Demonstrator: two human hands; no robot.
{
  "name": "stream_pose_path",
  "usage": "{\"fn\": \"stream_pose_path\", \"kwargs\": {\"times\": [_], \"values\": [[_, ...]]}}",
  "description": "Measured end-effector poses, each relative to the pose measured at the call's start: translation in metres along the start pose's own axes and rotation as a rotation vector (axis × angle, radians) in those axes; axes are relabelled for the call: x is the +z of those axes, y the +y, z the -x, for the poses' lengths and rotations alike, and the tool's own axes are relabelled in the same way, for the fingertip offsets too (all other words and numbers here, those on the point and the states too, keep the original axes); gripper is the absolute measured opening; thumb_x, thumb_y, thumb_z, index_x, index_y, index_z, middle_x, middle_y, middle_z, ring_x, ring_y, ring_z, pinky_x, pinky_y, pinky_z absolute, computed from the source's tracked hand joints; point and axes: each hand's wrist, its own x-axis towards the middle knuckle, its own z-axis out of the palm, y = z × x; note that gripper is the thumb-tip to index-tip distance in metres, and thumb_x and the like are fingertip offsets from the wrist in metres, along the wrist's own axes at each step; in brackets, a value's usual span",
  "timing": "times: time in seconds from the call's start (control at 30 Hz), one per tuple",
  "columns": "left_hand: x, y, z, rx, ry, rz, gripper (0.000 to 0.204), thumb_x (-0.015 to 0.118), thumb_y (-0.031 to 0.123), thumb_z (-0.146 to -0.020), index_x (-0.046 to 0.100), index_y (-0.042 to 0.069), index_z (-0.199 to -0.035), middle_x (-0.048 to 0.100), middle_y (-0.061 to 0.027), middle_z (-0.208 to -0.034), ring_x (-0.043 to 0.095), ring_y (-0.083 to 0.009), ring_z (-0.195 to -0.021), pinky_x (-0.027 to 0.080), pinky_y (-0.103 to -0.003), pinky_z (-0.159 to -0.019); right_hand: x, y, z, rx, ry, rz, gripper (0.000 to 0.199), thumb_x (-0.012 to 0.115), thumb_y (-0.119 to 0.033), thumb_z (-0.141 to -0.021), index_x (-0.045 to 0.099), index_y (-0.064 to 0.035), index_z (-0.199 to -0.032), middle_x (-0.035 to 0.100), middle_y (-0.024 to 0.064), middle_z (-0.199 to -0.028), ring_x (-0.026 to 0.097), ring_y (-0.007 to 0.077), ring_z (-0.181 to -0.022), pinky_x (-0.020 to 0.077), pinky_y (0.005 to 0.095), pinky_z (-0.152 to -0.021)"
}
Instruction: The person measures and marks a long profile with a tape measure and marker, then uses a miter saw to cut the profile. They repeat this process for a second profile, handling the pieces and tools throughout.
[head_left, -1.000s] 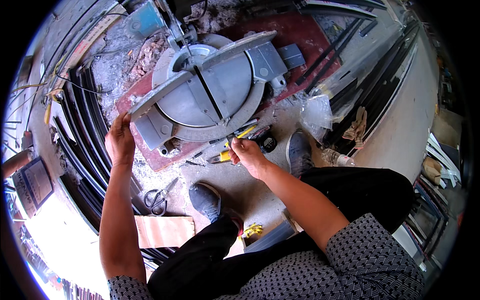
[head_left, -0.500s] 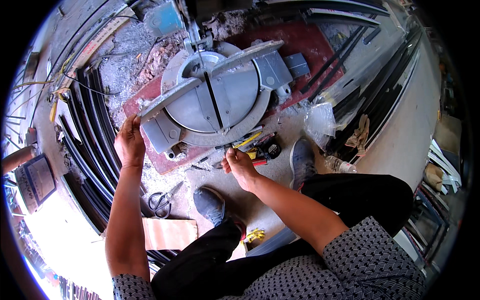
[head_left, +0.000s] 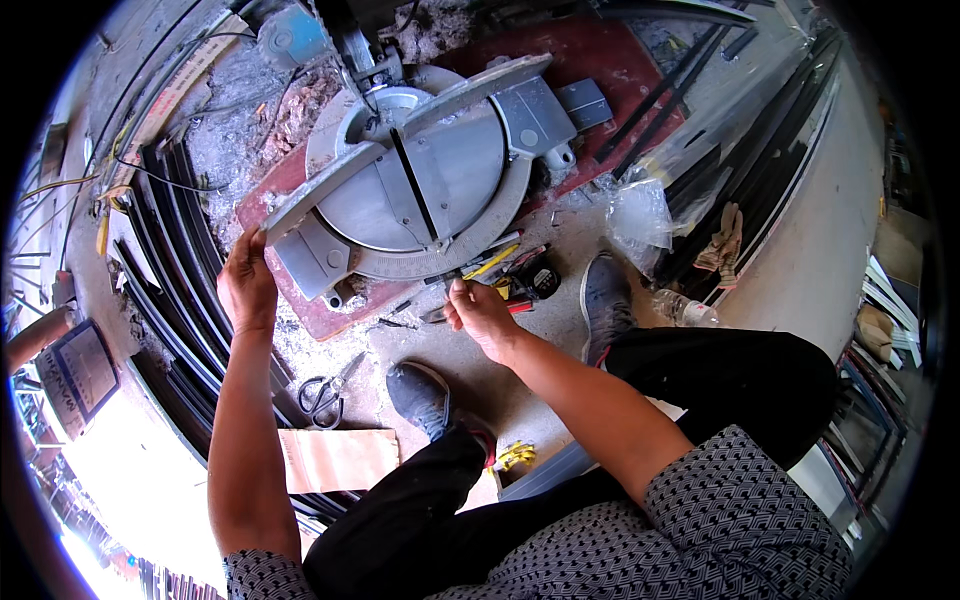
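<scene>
Item: stack of long black metal profiles (head_left: pixel 175 270), lying curved along the far left of the floor.

Item: left hand (head_left: pixel 247 285), fingers curled onto the left end of the straight grey metal fence (head_left: pixel 330 185); grip closed on that end.

Item: round grey metal mitre-saw table (head_left: pixel 425 185) with a dark slot across its middle, set on a dark red base board (head_left: pixel 300 300). The fence crosses it from lower left to upper right.

Item: black-handled scissors (head_left: pixel 325 392) on the concrete floor, below the base board, just above a flat piece of brown cardboard (head_left: pixel 338 458).

Item: dark shoe (head_left: pixel 425 395), right of the scissors.

Item: right hand (head_left: pixel 478 312), at the front edge of the saw table, fingers clenched around a small tool; what kind of tool cannot be told. Just beside it lie loose hand tools with yellow and red handles (head_left: pixel 505 275).

Item: grey shoe (head_left: pixel 603 295), right of the tools.

Item: crumpled clear plastic bag (head_left: pixel 640 215), above the grey shoe.

Item: pair of tan work gloves (head_left: pixel 725 240), resting on further dark profiles at right.
</scene>
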Motion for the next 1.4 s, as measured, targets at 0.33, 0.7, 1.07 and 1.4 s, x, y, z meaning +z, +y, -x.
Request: {"fn": "stream_pose_path", "kwargs": {"times": [0.33,0.7,1.07,1.4], "values": [[0.002,-0.007,-0.001,0.048,0.020,-0.009,0.038,0.059,0.045,-0.105,0.075,0.015,-0.122,0.077,-0.0163,-0.101,0.076,-0.0306,-0.094,0.057,-0.041,-0.080,-0.038,-0.032,0.002,0.058,0.053,0.156,0.042,0.052,-0.040,-0.110,0.061,-0.0043,-0.089,0.061,0.0022,-0.073,0.054,0.0106,-0.062,0.0480,0.0285,-0.059],[0.009,-0.008,-0.002,0.129,0.080,-0.062,0.035,0.056,0.041,-0.107,0.074,0.014,-0.118,0.076,-0.0165,-0.102,0.075,-0.0338,-0.093,0.057,-0.043,-0.078,-0.014,-0.011,-0.002,0.096,0.041,0.000,0.043,0.053,-0.045,-0.109,0.060,-0.0053,-0.095,0.062,0.0040,-0.079,0.055,0.0112,-0.065,0.0491,0.0278,-0.062],[0.005,-0.002,0.000,0.085,0.047,-0.011,0.030,0.056,0.038,-0.107,0.073,0.015,-0.116,0.076,-0.0147,-0.107,0.074,-0.0362,-0.096,0.058,-0.044,-0.079,0.104,0.012,-0.010,0.146,0.102,-0.155,0.036,0.052,-0.037,-0.111,0.061,-0.0059,-0.094,0.064,0.0038,-0.080,0.057,0.0112,-0.066,0.0505,0.0278,-0.063],[0.005,-0.003,0.000,0.100,0.057,-0.016,0.028,0.058,0.035,-0.106,0.074,0.014,-0.116,0.076,-0.0142,-0.107,0.075,-0.0351,-0.094,0.059,-0.042,-0.079,0.104,0.017,-0.011,0.109,0.064,-0.120,0.041,0.049,-0.042,-0.111,0.061,-0.0052,-0.099,0.065,0.0052,-0.085,0.060,0.0125,-0.072,0.0529,0.0283,-0.068]]}}
